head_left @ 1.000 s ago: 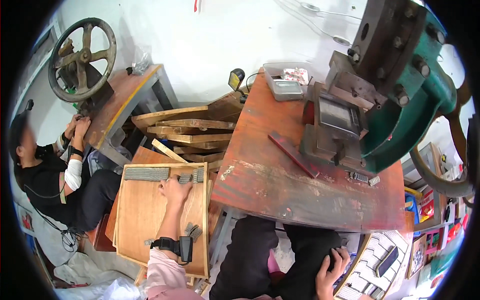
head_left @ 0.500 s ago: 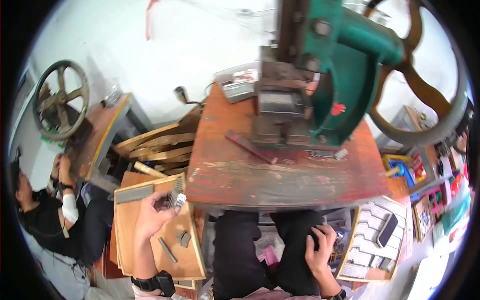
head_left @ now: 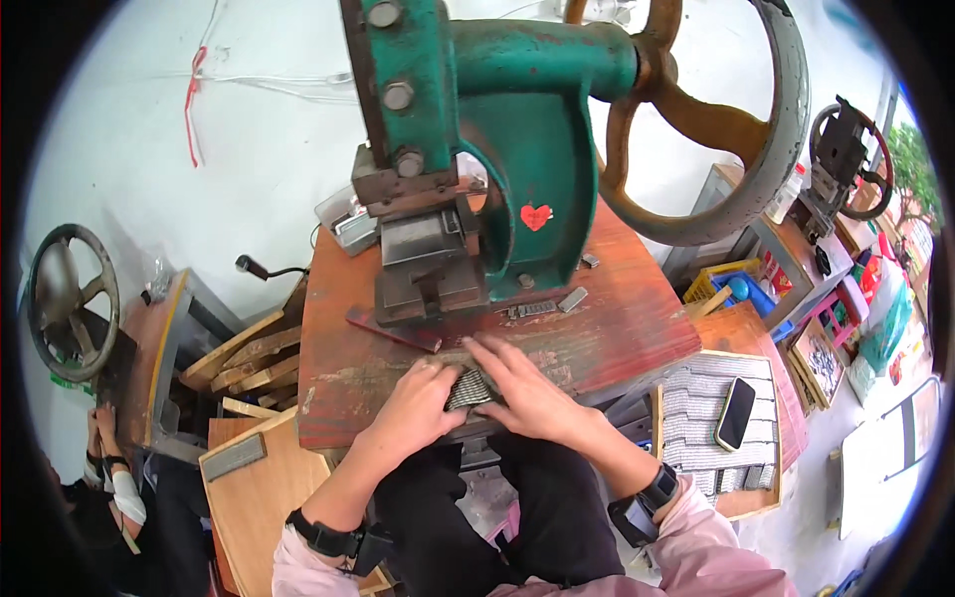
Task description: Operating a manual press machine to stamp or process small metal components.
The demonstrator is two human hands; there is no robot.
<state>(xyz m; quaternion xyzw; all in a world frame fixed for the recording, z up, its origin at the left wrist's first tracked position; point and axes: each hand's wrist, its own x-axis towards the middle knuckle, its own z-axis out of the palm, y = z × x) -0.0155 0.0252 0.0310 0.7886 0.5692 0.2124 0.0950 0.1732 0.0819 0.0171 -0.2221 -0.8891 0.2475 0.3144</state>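
A compact stack of thin ridged grey metal pieces (head_left: 468, 389) sits at the near edge of the worn red wooden table (head_left: 607, 348). My left hand (head_left: 413, 400) is closed on the stack's left side, thumb toward me. From the right my right hand (head_left: 529, 394) presses against it, fingers reaching over the far side and thumb at the near side. Parts of the stack are hidden by my fingers. Just beyond my hands stands a green hand press (head_left: 527, 129) with a metal block (head_left: 423, 239) under its ram.
Left lies a wooden tray (head_left: 254, 507) with a grey row of pieces (head_left: 235, 457). At right, another tray holds rows of metal pieces (head_left: 691, 398) and a phone (head_left: 735, 413). A flat reddish bar (head_left: 393, 329) and small metal pieces (head_left: 537, 308) lie near the press. A co-worker's arm (head_left: 121, 488) shows far left.
My left hand has come from above the left tray to the table edge with the metal pieces. My right hand has risen from my lap to meet it. The view has swung right.
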